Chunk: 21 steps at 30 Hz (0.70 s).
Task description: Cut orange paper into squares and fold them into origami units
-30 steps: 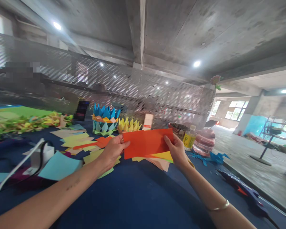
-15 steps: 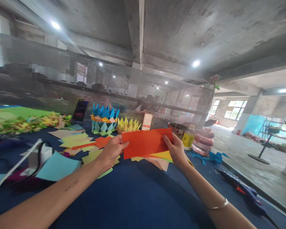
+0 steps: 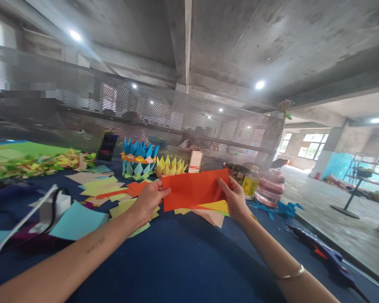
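Stretched between my two hands is a rectangular sheet of orange-red paper (image 3: 192, 190), held up above the blue table. My left hand (image 3: 149, 201) pinches its left edge, thumb in front and fingers behind. At the right end, my right hand (image 3: 235, 195) grips the paper the same way, thumb on the near face. Below and behind the sheet lie yellow paper pieces (image 3: 219, 206) and a pale peach piece (image 3: 213, 219), partly hidden. A pile of loose yellow paper squares (image 3: 102, 184) is spread beyond my left hand.
Folded paper crowns stand at the back, a blue one (image 3: 139, 149) and a yellow one (image 3: 171, 167). On the right are a yellow-labelled bottle (image 3: 250, 183), blue paper scraps (image 3: 286, 209) and a glue gun (image 3: 328, 254). A white power strip (image 3: 53, 206) with cables sits left.
Both hands keep hold of the orange-red paper in almost the same place. The view has shifted very slightly; nothing else has visibly moved.
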Motion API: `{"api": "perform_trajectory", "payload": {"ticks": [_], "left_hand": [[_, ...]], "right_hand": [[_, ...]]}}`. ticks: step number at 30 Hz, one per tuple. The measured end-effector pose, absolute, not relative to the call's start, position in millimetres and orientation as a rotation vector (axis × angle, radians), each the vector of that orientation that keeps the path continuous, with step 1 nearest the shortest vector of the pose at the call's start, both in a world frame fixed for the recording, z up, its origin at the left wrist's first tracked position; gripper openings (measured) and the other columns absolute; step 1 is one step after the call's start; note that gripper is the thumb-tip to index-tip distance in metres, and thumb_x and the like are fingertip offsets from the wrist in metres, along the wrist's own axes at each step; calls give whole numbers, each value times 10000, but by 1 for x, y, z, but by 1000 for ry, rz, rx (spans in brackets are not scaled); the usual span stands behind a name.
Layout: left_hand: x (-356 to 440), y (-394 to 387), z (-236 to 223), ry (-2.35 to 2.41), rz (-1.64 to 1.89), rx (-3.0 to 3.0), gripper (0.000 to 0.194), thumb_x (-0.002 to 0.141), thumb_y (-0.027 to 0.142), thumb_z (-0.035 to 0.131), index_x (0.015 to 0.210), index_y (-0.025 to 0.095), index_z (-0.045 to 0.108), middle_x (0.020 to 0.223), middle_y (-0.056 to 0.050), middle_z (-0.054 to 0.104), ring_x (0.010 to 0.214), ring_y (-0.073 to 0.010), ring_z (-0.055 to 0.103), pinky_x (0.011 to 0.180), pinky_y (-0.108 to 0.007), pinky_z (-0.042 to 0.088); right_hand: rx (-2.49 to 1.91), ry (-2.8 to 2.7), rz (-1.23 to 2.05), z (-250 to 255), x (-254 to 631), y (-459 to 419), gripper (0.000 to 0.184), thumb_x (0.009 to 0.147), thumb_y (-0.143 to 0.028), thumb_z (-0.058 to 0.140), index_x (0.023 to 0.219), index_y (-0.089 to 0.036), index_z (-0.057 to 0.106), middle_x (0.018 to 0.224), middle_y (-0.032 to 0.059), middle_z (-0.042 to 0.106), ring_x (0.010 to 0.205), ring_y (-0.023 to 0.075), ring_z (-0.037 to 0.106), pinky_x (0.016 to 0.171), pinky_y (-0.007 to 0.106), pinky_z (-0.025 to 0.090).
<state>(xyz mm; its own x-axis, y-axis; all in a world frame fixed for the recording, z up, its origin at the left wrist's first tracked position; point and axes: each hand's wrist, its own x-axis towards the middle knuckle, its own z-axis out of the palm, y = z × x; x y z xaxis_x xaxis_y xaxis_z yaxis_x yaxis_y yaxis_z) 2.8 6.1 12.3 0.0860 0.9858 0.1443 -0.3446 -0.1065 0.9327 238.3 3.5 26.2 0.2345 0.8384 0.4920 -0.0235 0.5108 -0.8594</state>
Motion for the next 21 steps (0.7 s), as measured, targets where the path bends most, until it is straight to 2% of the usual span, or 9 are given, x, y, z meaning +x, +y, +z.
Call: {"api": "perform_trajectory", "payload": {"ticks": [4,7,13,17,21], "left_hand": [[2,7,13,789,1386,1033,267,641,156,782,892,129,694,865,-117,777,783,-265,746,676,-330,579],[1,9,12,768,1404,998,270,646,148,775,903,126,693,837,-110,778,772,-268,749,697,-350,594],[3,7,10,720,1426,980,289,631,137,776,903,126,679,834,-84,781,722,-235,746,635,-306,594],[8,2,10,706,1418,994,336,580,152,813,883,125,671,796,-65,780,691,-229,740,627,-299,592],[10,-2,12,700,1414,1008,387,529,195,854,863,127,669,788,-63,780,711,-241,741,646,-309,592]], "right_hand": [[-819,-1106,816,29,235,1,444,703,-612,709,901,-217,664,904,63,756,723,241,704,553,314,564],[-808,-1120,916,26,226,-2,483,690,-637,703,915,-211,675,962,73,751,737,218,705,539,286,568],[-884,-1281,1102,5,196,-14,401,621,-476,839,812,-140,729,803,97,747,607,167,669,506,245,538],[-927,-1312,1148,-5,187,-19,420,646,-524,809,731,-119,736,633,62,700,544,150,653,503,229,506],[-949,-1282,1159,-8,186,-20,448,653,-558,789,733,-121,733,593,45,680,534,147,648,513,231,491]]}}
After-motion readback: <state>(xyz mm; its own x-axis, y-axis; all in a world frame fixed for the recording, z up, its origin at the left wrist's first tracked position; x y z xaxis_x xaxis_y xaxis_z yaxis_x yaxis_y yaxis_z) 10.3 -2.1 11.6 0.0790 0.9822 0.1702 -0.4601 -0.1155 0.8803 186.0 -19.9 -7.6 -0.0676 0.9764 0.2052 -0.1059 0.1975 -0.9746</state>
